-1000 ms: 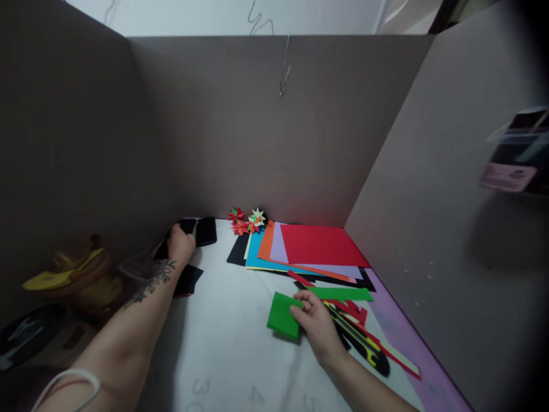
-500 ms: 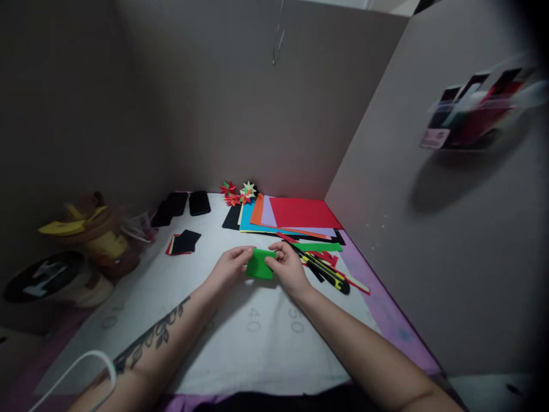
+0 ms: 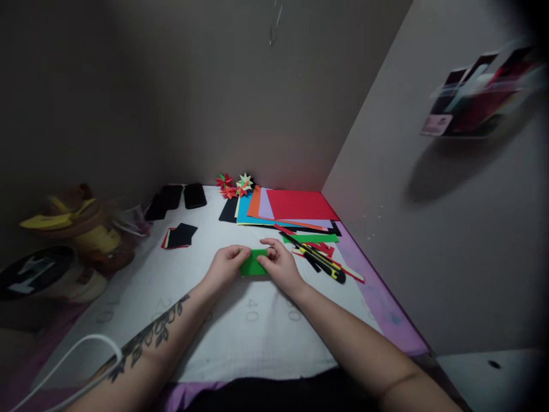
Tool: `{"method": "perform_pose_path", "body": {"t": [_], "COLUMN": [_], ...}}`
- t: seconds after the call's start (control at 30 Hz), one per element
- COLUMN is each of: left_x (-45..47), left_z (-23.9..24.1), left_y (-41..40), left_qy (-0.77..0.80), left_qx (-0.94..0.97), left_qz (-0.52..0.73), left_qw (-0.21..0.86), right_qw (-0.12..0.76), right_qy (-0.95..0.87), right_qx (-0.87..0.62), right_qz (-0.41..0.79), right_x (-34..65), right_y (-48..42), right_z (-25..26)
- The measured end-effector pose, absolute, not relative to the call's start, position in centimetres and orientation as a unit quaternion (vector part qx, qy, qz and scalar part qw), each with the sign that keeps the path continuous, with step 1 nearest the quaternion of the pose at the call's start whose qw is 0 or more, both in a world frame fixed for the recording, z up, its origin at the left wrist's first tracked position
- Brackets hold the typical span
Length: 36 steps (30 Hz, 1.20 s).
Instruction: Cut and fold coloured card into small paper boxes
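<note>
Looking down in the head view, the green paper (image 3: 253, 264) sits at centre frame, low over the white counter (image 3: 257, 349). The left hand (image 3: 223, 269) and right hand (image 3: 282, 269) each pinch one end of it between closed fingers. It looks light, thin and easily creased, so gripping the short edges seems best. A utility knife (image 3: 322, 264) lies just to its right. On the counter, "40" reads clearly, while the neighbouring numerals are faint. The cards at upper right are blurred.

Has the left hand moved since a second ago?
Yes. The left hand came back from the black cases toward the person and now pinches the green paper opposite the right hand.
</note>
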<state>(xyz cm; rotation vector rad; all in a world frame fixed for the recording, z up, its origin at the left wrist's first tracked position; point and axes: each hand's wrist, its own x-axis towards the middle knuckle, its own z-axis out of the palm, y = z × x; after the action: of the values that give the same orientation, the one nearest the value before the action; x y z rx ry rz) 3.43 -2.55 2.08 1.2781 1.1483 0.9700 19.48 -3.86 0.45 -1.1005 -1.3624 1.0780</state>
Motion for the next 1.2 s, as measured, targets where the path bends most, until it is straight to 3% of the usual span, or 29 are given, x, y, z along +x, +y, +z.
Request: {"method": "perform_pose_path", "body": {"t": [0.17, 0.5, 0.8, 1.2], "left_x": [3.2, 3.3, 3.4, 2.5], "left_z": [1.8, 2.6, 2.2, 3.0], "left_y": [-2.5, -3.1, -2.7, -2.8], "left_qy": [0.474, 0.465, 0.488, 0.484], "left_qx": [0.576, 0.678, 0.462, 0.494], "left_qz": [0.413, 0.383, 0.474, 0.470], "left_qw": [0.522, 0.421, 0.569, 0.548], "right_qw": [0.529, 0.470, 0.582, 0.571], "right_qy": [-0.550, -0.673, -0.434, -0.489], "right_qx": [-0.458, -0.485, -0.460, -0.430], "right_qz": [0.456, 0.300, 0.511, 0.499], "right_x": [19.7, 19.7, 19.7, 21.2], "right_y": [-3.9, -4.5, -3.3, -2.8], "right_z": [0.8, 1.6, 0.6, 0.6]}}
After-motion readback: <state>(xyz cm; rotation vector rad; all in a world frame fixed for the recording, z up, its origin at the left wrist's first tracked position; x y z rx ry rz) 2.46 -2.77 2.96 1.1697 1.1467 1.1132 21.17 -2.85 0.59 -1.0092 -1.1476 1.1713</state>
